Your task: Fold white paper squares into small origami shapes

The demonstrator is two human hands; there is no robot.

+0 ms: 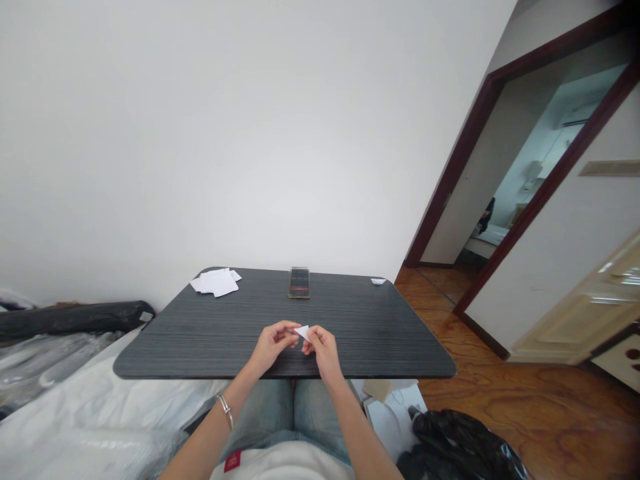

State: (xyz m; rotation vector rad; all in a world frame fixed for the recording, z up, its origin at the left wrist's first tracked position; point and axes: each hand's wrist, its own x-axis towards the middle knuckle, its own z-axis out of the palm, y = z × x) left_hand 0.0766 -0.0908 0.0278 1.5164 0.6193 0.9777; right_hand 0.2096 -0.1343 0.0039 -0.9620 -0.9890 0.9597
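A small piece of white paper (303,331), folded to a triangle, is held up just above the front part of the dark table (210,340). My right hand (323,347) pinches its right side between thumb and fingers. At its left tip, the fingers of my left hand (274,344) close on the paper; the exact grip there is too small to make out. A phone (299,283) lies farther back, beyond both hands. Near the far right corner rests another small folded white paper (378,281). Loose white paper sheets (217,282) overlap at the far left.
A white wall (280,133) rises behind the table. Plastic-wrapped things and a black roll (75,320) lie at the left. On the right floor are a black plastic bag (460,443) and a white box (393,417), near a doorway (480,167).
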